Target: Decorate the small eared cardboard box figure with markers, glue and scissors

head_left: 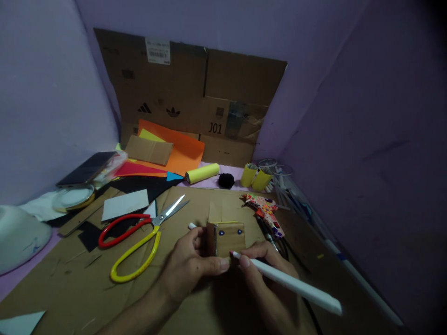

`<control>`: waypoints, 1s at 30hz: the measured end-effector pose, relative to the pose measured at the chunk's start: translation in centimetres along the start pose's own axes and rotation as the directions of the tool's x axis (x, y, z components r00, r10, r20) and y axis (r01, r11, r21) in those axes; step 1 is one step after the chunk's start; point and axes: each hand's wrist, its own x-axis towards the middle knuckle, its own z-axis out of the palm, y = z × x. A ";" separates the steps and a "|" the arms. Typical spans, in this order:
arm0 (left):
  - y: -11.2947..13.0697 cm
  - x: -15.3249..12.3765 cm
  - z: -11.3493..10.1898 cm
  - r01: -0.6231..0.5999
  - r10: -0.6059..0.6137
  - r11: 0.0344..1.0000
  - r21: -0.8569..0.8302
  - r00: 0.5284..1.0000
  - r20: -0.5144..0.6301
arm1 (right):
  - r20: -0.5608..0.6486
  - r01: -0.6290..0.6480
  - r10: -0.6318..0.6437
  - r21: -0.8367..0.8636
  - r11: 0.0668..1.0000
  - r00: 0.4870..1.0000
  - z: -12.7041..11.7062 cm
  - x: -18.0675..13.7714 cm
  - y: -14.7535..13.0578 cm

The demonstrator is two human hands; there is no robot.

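Note:
My left hand [190, 267] grips a small cardboard box [228, 238] with two dark dots drawn on its front face. It holds the box from the left side, thumb along the bottom edge. My right hand [267, 272] holds a white pen [296, 286] like a pencil, its pinkish tip touching the box's lower edge. Both hands rest over a large brown cardboard sheet [80, 288] that covers the work surface.
Red and yellow handled scissors [139, 239] lie open left of the box. A patterned glue gun [267, 214] sits to the right. Coloured paper [174, 149], yellow rolls [202, 173], a phone [87, 168] and an upright cardboard panel [195, 93] fill the back corner.

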 end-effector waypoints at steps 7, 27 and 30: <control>-0.6 0.5 -0.1 -0.020 0.020 1.000 0.005 0.999 -0.037 | 0.028 -0.031 0.030 0.051 0.998 0.999 0.0 0.1 -0.6; -0.4 0.4 -0.1 -0.013 0.014 1.000 0.025 0.999 -0.041 | -0.018 -0.392 0.426 0.360 0.847 0.905 1.0 0.1 -1.6; -0.1 0.1 -0.1 -0.006 0.006 1.000 0.022 0.999 -0.036 | 0.002 -0.407 0.442 0.393 0.824 0.897 1.0 0.1 -1.4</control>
